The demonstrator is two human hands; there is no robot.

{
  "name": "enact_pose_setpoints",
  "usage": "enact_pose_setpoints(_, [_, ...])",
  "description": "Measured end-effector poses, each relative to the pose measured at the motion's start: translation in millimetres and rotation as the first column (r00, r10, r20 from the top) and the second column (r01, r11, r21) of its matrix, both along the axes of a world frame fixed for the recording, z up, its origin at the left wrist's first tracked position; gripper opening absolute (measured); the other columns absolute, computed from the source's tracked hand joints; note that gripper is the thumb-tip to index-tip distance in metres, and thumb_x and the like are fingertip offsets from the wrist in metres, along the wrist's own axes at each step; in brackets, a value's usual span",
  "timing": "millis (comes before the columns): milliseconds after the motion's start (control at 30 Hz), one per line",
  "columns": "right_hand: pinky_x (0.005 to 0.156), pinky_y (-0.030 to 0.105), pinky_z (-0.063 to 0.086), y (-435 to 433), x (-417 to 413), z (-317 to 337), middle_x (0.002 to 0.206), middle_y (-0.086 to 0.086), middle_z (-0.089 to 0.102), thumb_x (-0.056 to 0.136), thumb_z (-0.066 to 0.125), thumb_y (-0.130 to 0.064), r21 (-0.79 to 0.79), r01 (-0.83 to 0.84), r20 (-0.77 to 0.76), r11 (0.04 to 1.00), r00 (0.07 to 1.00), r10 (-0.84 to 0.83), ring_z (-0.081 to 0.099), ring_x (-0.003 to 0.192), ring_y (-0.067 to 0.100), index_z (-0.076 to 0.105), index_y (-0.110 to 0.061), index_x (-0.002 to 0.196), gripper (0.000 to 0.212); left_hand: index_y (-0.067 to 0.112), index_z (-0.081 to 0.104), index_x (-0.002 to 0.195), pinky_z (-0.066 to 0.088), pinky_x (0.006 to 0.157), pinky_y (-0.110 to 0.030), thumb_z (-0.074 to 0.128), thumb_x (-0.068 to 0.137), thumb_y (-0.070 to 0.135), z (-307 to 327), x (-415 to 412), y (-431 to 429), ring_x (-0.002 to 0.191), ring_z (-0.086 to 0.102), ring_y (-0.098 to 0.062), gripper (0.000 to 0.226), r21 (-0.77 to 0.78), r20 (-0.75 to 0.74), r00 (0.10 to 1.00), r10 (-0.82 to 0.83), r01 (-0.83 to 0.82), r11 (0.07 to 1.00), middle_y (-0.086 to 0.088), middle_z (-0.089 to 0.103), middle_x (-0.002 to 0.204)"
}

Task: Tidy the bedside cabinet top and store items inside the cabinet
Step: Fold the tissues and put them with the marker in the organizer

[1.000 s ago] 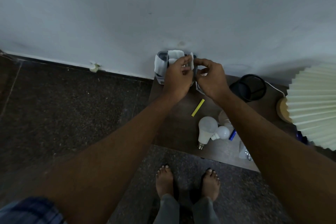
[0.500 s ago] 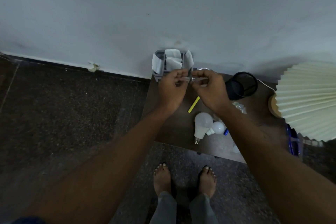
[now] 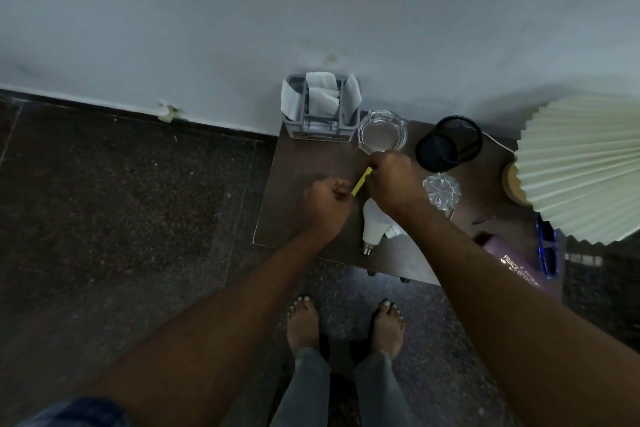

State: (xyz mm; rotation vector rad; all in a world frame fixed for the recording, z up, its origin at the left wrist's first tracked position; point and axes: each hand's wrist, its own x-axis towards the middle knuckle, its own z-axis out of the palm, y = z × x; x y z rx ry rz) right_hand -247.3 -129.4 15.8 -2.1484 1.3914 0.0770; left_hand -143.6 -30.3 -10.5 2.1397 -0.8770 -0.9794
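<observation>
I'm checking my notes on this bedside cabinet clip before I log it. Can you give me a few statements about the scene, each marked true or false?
1. The gray organizer by the wall holds white papers. True.
2. The glass ashtray stands left of the organizer. False: it stands to its right.
3. The black mesh cup is full of pens. False: no pens show in it.
4. The right hand pinches the far end of the yellow stick. True.
5. A white bulb lies on the cabinet top. True.
6. The lamp shade is black. False: it is pale and pleated.
</observation>
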Motion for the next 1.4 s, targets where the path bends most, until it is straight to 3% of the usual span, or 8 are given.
enact_pose_setpoints(233, [0.079,0.045,0.058,-8,5,-14,0.108,0.018,0.057,0.085,0.062,0.003,0.007,-0.194,-0.178,0.981,0.965,0.193,0.064,0.093,0.037,0.069,-0.004,0.104,0.021,0.014,0.073,0.086,0.059,0.080,-0.038,0.071,0.078,0.015,-10,-2,-6,0.085,0.071,-0.024,0.008,0.102,0.062,0.997,-0.046,0.040,0.994,-0.002,0.076,0.086])
enact_pose_setpoints(433, [0.081,0.042,0.057,-12,13,-16,0.112,0.017,0.056,0.087,0.063,0.001,-0.009,-0.304,-0.249,0.953,0.923,0.292,0.063,0.096,0.035,0.069,-0.005,0.106,0.020,0.013,0.074,0.083,0.050,0.066,-0.027,0.073,0.083,0.024,-10,-4,-15,0.078,0.070,-0.021,0.011,0.080,0.073,0.992,-0.105,0.099,0.992,-0.005,0.076,0.083])
enact_pose_setpoints(733, [0.084,0.039,0.055,-11,11,-16,0.118,0.016,0.056,0.092,0.063,-0.006,-0.049,-0.362,-0.362,0.931,0.875,0.321,0.061,0.103,0.031,0.068,-0.004,0.108,0.017,0.013,0.073,0.076,0.058,0.071,-0.040,0.069,0.082,0.015,-15,-1,-19,0.074,0.067,-0.024,0.007,0.068,0.129,0.984,-0.121,0.113,0.991,-0.007,0.072,0.079])
enact_pose_setpoints(867, [0.081,0.040,0.053,-11,9,-18,0.119,0.014,0.056,0.094,0.060,-0.009,-0.093,-0.376,-0.361,0.922,0.876,0.321,0.056,0.111,0.030,0.070,-0.006,0.109,0.018,0.011,0.075,0.082,0.051,0.074,-0.028,0.066,0.082,0.009,-18,6,-17,0.083,0.067,-0.023,0.009,0.068,0.133,0.988,-0.076,0.068,0.995,-0.009,0.074,0.090])
enact_pose_setpoints(1000, [0.075,0.039,0.050,-14,6,-11,0.116,0.013,0.057,0.092,0.060,-0.009,-0.101,-0.352,-0.240,0.931,0.916,0.321,0.056,0.108,0.031,0.070,-0.007,0.105,0.016,0.010,0.078,0.088,0.054,0.075,-0.026,0.076,0.080,0.007,-13,19,-14,0.076,0.067,-0.014,0.008,0.033,0.033,0.998,0.051,-0.053,0.998,-0.007,0.077,0.088])
enact_pose_setpoints(1133, [0.073,0.030,0.053,-23,5,10,0.098,0.005,0.069,0.088,0.070,-0.012,0.093,-0.189,0.137,0.978,0.975,0.176,0.064,0.088,0.018,0.075,-0.014,0.098,0.012,0.005,0.075,0.096,0.061,0.077,-0.038,0.076,0.084,0.006,4,45,-3,0.077,0.068,-0.018,0.012,-0.004,-0.278,0.952,0.126,-0.132,0.991,-0.010,0.075,0.088])
enact_pose_setpoints(1233, [0.074,0.014,0.052,-23,9,27,0.092,0.017,0.072,0.087,0.075,-0.010,0.316,-0.063,0.411,0.947,0.908,-0.077,0.064,0.082,0.012,0.076,-0.009,0.104,0.016,0.007,0.074,0.104,0.061,0.076,-0.029,0.073,0.089,0.008,22,65,5,0.081,0.070,-0.016,0.015,-0.015,-0.449,0.882,0.141,-0.166,0.986,-0.010,0.075,0.094])
enact_pose_setpoints(1400, [0.073,0.034,0.061,-18,23,41,0.088,0.022,0.071,0.086,0.076,-0.004,0.513,0.108,0.531,0.851,0.739,-0.414,0.068,0.073,0.022,0.071,-0.001,0.105,0.019,0.006,0.074,0.108,0.061,0.081,-0.030,0.073,0.089,0.007,42,76,2,0.085,0.071,-0.018,0.019,-0.042,-0.542,0.816,0.202,-0.267,0.963,-0.016,0.075,0.102])
